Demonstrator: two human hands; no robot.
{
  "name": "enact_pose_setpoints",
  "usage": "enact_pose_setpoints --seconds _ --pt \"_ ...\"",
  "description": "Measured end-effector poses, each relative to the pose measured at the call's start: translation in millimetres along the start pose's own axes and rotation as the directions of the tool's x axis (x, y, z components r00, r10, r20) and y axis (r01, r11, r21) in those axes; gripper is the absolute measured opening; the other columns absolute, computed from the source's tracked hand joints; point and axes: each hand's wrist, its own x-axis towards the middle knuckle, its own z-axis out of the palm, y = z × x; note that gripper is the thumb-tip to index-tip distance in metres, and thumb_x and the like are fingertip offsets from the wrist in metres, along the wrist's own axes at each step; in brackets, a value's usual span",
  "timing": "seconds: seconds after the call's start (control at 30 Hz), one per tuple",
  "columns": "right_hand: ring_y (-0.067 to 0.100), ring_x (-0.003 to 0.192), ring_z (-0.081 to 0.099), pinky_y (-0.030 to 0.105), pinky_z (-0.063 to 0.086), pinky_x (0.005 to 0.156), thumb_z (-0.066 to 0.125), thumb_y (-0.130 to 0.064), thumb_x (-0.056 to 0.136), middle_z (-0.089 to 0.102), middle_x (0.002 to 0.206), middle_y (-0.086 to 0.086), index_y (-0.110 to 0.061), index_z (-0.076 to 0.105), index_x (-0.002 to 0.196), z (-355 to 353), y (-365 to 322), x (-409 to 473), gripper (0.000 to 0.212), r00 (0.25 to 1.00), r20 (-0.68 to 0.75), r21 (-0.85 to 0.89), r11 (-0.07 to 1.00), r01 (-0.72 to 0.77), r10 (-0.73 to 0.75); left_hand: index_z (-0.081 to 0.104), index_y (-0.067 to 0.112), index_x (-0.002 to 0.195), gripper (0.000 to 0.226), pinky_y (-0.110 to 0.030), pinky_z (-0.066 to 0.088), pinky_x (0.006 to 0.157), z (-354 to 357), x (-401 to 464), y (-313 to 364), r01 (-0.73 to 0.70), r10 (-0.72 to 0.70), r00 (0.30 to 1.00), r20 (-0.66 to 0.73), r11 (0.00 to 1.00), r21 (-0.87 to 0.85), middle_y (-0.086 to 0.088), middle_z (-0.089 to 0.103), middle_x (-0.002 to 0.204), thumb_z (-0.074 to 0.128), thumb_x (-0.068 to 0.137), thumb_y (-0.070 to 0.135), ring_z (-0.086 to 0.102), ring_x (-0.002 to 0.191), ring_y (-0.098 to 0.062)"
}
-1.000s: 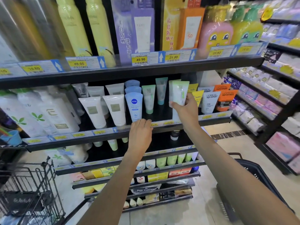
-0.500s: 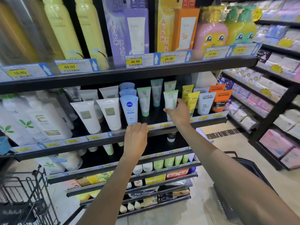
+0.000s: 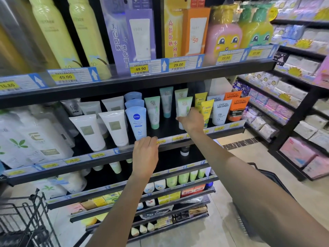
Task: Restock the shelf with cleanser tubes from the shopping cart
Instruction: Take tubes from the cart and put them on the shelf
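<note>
Head view
Right hand: the right hand (image 3: 192, 120) reached onto the middle shelf (image 3: 178, 130) and held a white-and-green tube (image 3: 184, 106) by its lower part, fingers curled round it.
Tube: it stood cap-down and about upright on the shelf, in front of a matching tube (image 3: 181, 93) and just left of the yellow tubes (image 3: 206, 109). Its cap was hidden behind the hand.
Left hand: the left hand (image 3: 145, 155) lay on the shelf's front rail, fingers bent over the edge beside a price label (image 3: 161, 141); it held no product.
Neighbours on the shelf: a blue Nivea tube (image 3: 136, 122) stood just above the left hand, a green tube (image 3: 153, 113) to its right, then a teal tube (image 3: 166, 101) further back. Two big white tubes (image 3: 99, 129) stood to the left. L'Oreal tubes (image 3: 229, 108), white and orange, stood at the right end.
Cart: a black wire cart (image 3: 26, 221) showed at the lower left corner; what it held could not be made out.
Basket: a dark basket (image 3: 267, 177) sat on the floor behind the right forearm, mostly hidden.
</note>
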Motion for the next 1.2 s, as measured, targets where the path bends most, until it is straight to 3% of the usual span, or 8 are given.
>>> enact_pose_setpoints --seconds 0.13,0.5,0.77,0.87,0.97,1.2 --pt "0.032 0.103 0.068 0.032 0.048 0.071 0.086 -0.03 0.082 0.073 0.111 0.011 -0.006 0.064 0.111 3.9 -0.3 4.9 0.043 1.0 -0.003 -0.005 1.0 -0.021 0.021 0.069 0.009 0.107 0.021 -0.039 0.046 0.074 -1.1 0.1 1.0 -0.001 0.001 1.0 -0.011 1.0 -0.004 -0.004 0.063 0.084 0.077 0.088 0.008 0.059 0.079 -0.025" --pt "0.034 0.106 0.067 0.038 0.054 0.077 0.084 -0.031 0.084 0.071 0.114 0.013 -0.007 0.062 0.111 8.1 -2.8 5.3 0.042 0.999 -0.024 -0.008 0.999 -0.042 0.041 0.07 0.01 0.107 0.02 -0.039 0.048 0.076 -2.9 0.0 2.4 0.019 -0.019 1.0 0.007 1.0 -0.011 -0.004 0.065 0.086 0.077 0.088 0.01 0.06 0.08 -0.025" --pt "0.027 0.089 0.062 0.032 0.043 0.062 0.083 -0.038 0.086 0.061 0.092 0.006 -0.008 0.057 0.099 4.1 -3.5 3.3 0.041 0.999 0.01 -0.02 0.999 -0.048 0.048 0.07 0.011 0.106 0.02 -0.038 0.047 0.074 -4.5 1.1 3.8 0.035 -0.035 0.999 0.039 0.999 0.004 -0.003 0.065 0.084 0.078 0.087 0.011 0.06 0.079 -0.024" --pt "0.028 0.097 0.065 0.032 0.044 0.068 0.083 -0.034 0.087 0.067 0.099 0.009 -0.006 0.061 0.104 0.6 -2.6 1.4 0.04 0.998 0.028 -0.014 0.999 -0.047 0.047 0.07 0.011 0.107 0.021 -0.038 0.048 0.076 -6.4 1.2 4.4 0.048 -0.048 0.997 0.064 0.999 0.004 -0.002 0.066 0.085 0.078 0.088 0.012 0.06 0.08 -0.024" --pt "0.031 0.105 0.068 0.034 0.052 0.076 0.083 -0.031 0.086 0.072 0.112 0.013 -0.004 0.064 0.11 -2.0 -2.1 -3.1 0.04 0.998 0.037 0.001 0.999 -0.043 0.043 0.07 0.011 0.109 0.021 -0.038 0.048 0.079 -7.3 0.9 4.9 0.05 -0.05 0.996 0.076 0.999 0.0 -0.002 0.065 0.086 0.076 0.09 0.012 0.06 0.081 -0.023" --pt "0.032 0.103 0.069 0.034 0.055 0.081 0.075 -0.029 0.092 0.073 0.111 0.013 -0.004 0.066 0.117 -15.5 6.8 -41.0 0.036 0.995 0.036 -0.053 0.994 0.095 -0.093 0.067 0.004 0.126 0.035 -0.044 0.051 0.1 -20.6 -2.4 10.4 0.104 -0.093 0.989 0.117 0.99 -0.099 -0.009 0.071 0.108 0.071 0.092 0.007 0.065 0.1 -0.028"
